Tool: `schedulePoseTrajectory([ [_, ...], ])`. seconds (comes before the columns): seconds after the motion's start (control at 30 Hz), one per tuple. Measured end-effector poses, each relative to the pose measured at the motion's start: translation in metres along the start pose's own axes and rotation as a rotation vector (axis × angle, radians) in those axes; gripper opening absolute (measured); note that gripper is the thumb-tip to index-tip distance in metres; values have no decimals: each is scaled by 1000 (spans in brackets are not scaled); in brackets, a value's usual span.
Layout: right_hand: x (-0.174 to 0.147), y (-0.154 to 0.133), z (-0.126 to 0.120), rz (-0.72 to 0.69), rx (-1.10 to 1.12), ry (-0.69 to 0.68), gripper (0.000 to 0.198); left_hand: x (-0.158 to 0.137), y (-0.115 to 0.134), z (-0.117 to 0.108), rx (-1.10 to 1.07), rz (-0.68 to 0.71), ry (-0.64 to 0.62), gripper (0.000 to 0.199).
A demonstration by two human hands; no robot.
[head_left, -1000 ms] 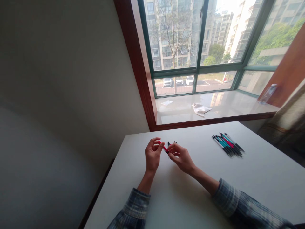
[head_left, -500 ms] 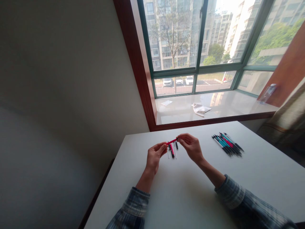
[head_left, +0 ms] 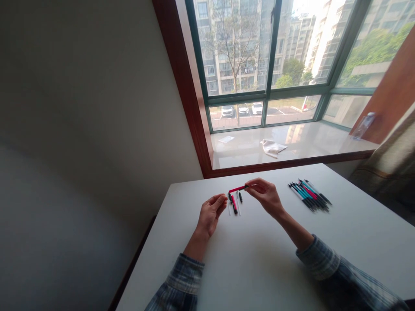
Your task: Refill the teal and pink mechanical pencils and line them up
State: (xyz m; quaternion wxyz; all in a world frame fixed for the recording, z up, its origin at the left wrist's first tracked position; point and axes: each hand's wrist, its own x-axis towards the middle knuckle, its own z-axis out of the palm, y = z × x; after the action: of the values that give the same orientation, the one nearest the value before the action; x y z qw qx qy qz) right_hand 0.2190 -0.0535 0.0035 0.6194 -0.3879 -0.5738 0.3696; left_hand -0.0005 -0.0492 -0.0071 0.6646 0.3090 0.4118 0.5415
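A pinkish-red pen barrel [head_left: 236,189] with a dark end is pinched between the thumb and fingertips of my right hand [head_left: 266,198], roughly level above the table. To its left, my left hand [head_left: 209,214] is closed in a pinch, apart from the barrel; whatever it may hold is hidden. Beneath and between the hands lie pen parts: another pinkish-red barrel [head_left: 234,204] with a black end, a short black piece [head_left: 240,197], a second dark piece [head_left: 230,198] and thin whitish refills [head_left: 238,208].
On the right of the white table [head_left: 259,268] lies a row of several pens [head_left: 308,196] in teal, black, white and pink. Behind the table, the window sill holds a white cloth [head_left: 272,148], a paper piece [head_left: 226,139] and a clear bottle [head_left: 363,126].
My right hand has moved slightly right and up with the red barrel. The barrel's left end has come away from my left hand, which stays nearly in place.
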Motion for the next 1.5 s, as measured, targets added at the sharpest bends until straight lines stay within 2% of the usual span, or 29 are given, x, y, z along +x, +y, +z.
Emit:
schedulePoseTrajectory([
  [0.07, -1, 5, -10, -35, -144, 59, 21, 0, 0, -1, 2, 4, 26, 25],
  [0.13, -3, 11, -20, -87, -348, 57, 13, 0, 1, -1, 7, 3, 35, 25],
  [0.23, -11, 18, -30, -133, -592, -62, 5, -1, 3, 0, 26, 11, 31, 25],
  [0.43, -29, 24, -29, -64, -786, -292, 19, -3, 5, -2, 63, 43, -1, 28],
  [0.6, -35, 24, -23, -18, -809, -343, 20, -3, 5, -3, 94, 62, -3, 29],
  [0.83, -30, 22, -26, 3, -768, -260, 21, -1, 2, -3, 97, 62, 0, 30],
  [1.03, -29, 17, -26, 61, -789, -367, 22, 0, 1, -3, 109, 59, -7, 31],
  [1.5, -33, 18, -14, 38, -642, -464, 27, -5, 5, 1, 128, 57, -10, 33],
])
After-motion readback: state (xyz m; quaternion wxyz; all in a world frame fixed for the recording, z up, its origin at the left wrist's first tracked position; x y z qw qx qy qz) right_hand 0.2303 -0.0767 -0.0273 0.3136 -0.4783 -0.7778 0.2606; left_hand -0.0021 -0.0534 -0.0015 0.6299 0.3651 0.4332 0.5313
